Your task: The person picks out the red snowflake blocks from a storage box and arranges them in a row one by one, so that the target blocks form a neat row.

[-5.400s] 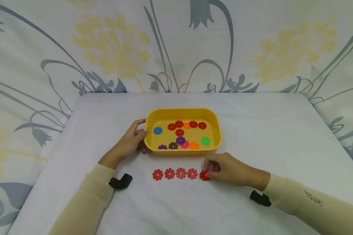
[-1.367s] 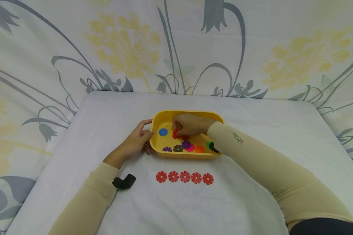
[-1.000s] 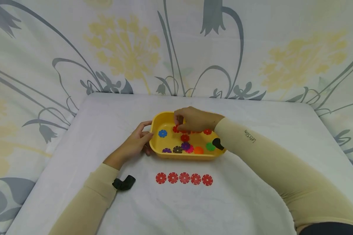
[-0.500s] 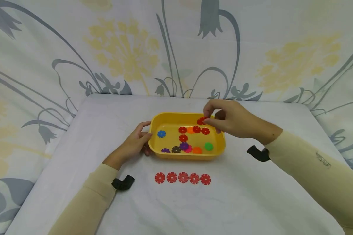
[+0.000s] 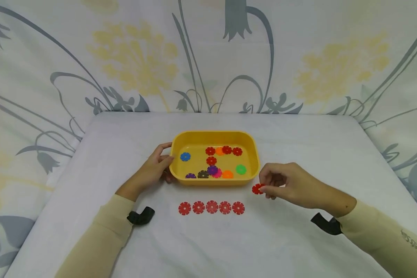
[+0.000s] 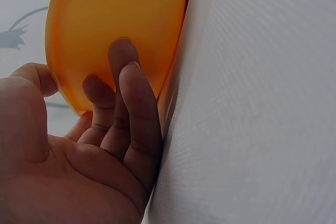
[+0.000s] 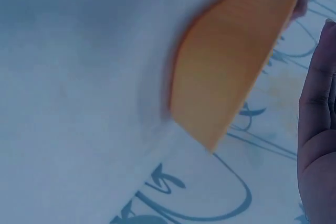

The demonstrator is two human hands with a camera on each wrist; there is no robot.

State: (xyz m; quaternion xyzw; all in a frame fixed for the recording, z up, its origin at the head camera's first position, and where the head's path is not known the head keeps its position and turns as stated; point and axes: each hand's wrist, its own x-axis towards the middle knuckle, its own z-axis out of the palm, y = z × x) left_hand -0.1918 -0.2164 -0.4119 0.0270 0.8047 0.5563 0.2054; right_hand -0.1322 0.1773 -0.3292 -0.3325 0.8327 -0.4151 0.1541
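Note:
In the head view, my right hand point(image 5: 292, 187) pinches a red interlocking disc point(image 5: 257, 189) between thumb and fingertips, just off the front right corner of the yellow tray point(image 5: 213, 182). Part of that hand shows at the right edge of the right wrist view; its disc is out of sight there. My left hand point(image 5: 151, 172) grips the tray's left end, thumb at the rim, other fingers point(image 6: 139, 87) against the outer wall. A row of several red discs point(image 5: 212, 207) lies flat on the white cloth in front of the tray.
Inside the tray lie red discs point(image 5: 211, 160), a blue disc point(image 5: 185, 156), a green disc point(image 5: 241, 169), and orange, purple, pink and dark ones. A white cloth point(image 5: 299, 146) covers the table, with a floral curtain point(image 5: 208, 58) behind.
My right hand picked a red disc out of the tray, lifted it over the right rim and brought it down toward the row's right end. My left hand has stayed on the tray.

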